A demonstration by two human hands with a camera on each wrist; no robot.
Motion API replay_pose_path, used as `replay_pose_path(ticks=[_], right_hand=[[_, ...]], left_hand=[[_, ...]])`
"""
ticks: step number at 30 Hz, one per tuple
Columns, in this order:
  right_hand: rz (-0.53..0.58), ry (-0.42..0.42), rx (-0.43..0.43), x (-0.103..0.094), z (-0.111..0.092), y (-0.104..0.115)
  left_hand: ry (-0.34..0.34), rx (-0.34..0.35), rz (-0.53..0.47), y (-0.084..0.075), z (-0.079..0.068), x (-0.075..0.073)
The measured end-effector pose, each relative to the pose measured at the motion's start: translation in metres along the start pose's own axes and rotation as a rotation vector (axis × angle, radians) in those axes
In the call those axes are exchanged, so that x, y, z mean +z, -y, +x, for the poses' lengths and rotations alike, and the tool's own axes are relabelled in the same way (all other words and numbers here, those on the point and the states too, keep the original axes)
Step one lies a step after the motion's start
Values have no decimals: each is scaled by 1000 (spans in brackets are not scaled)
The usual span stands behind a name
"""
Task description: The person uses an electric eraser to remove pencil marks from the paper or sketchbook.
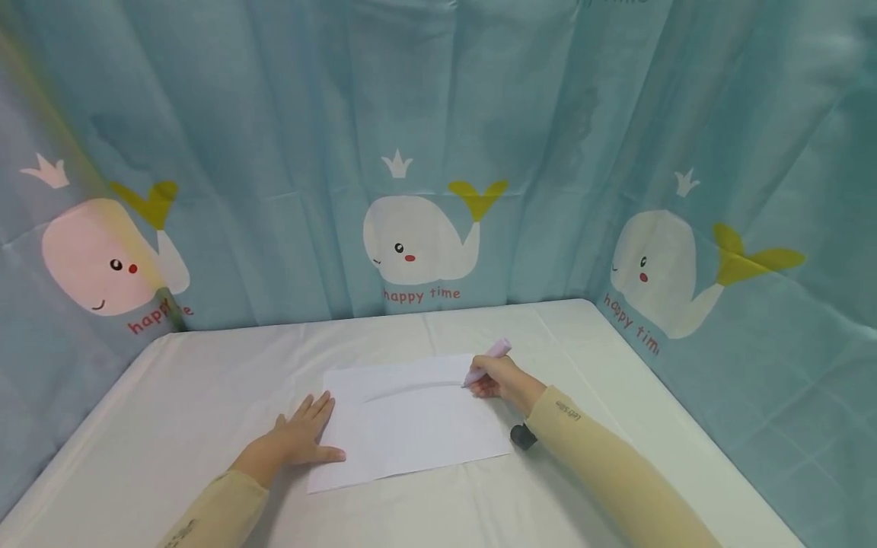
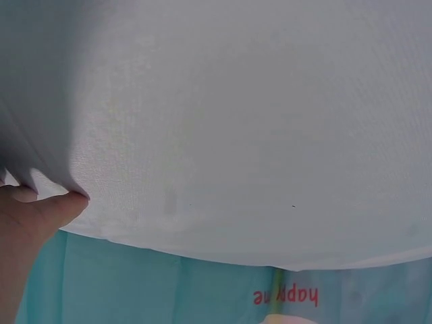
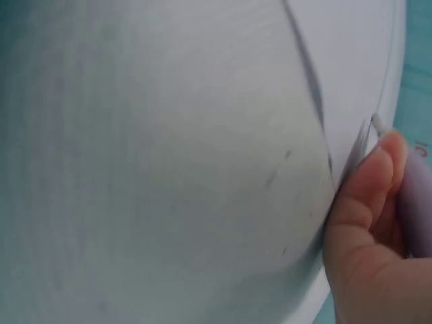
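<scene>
A sheet of white paper [image 1: 411, 435] lies slightly askew on the white-covered table. My right hand [image 1: 499, 374] pinches a lilac marker [image 1: 498, 349] near its tip, over the paper's upper right part. A thin grey curved line [image 1: 411, 390] runs leftward across the upper paper from the marker's tip. In the right wrist view, thumb and fingers close round the marker's barrel [image 3: 415, 202], with the tip pointing at the paper. My left hand [image 1: 304, 437] rests with spread, straight fingers on the paper's left edge; the left wrist view catches only its thumb [image 2: 61, 208] and a fingertip.
The white cloth [image 1: 226, 396] covers the table out to its edges. Blue curtains [image 1: 274, 251] printed with whales hang behind and along both sides. A small black round object [image 1: 523, 437] sits under the right wrist, beside the paper's lower right corner.
</scene>
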State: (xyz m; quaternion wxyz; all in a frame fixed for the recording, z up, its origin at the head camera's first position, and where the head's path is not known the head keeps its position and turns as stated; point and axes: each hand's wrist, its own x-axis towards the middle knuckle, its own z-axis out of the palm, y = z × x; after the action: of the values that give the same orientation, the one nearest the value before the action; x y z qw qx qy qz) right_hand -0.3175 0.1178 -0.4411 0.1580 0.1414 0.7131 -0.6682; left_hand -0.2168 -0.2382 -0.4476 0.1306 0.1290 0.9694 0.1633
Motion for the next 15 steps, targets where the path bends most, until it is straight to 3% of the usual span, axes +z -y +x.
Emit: replay_pose_path(ticks=[7,15], right_hand=[[-76,88,8,-3,2,2],[47,94,34,-8,8,2]], left_hand=[[-2,2,5,2,1,1],[1,7,-12,0,1,1]])
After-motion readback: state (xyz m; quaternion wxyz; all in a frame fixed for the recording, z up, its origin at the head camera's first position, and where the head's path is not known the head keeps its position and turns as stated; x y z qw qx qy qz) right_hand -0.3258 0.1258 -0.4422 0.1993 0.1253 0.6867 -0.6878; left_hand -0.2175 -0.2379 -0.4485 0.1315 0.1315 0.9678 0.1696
